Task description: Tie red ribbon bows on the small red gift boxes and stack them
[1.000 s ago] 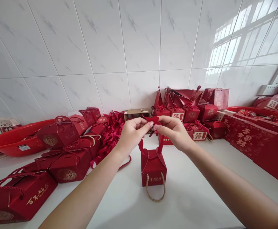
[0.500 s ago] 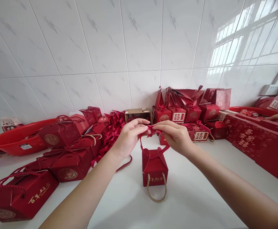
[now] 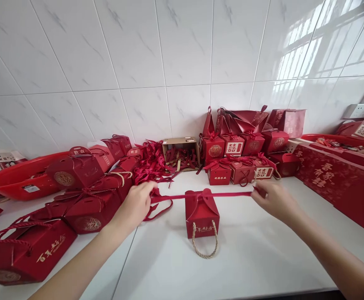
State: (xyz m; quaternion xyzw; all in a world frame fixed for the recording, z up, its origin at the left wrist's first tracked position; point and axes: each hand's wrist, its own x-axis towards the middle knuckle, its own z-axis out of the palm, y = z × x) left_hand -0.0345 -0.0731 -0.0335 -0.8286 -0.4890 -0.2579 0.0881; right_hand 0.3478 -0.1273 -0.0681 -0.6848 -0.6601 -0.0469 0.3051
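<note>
- Left hand (image 3: 140,199) pinches one side of a narrow red fabric ribbon (image 3: 232,194); right hand (image 3: 272,199) pinches the other;
- the ribbon runs taut across the top of a small red cardboard box (image 3: 202,213);
- the box stands on a flat white table (image 3: 238,258); beige twisted-rope handle (image 3: 205,256) in front.

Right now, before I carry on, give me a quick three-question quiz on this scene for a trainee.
1. True or false: a ribbon runs from the left hand across the box to the right hand.
2. The rope handle on that box is: a) blue, b) beige, c) black.
3. Fill in: in the picture, the carton stands to the ____ of the ribbon pile.

Key: 1. True; 2. b; 3. right.
</note>
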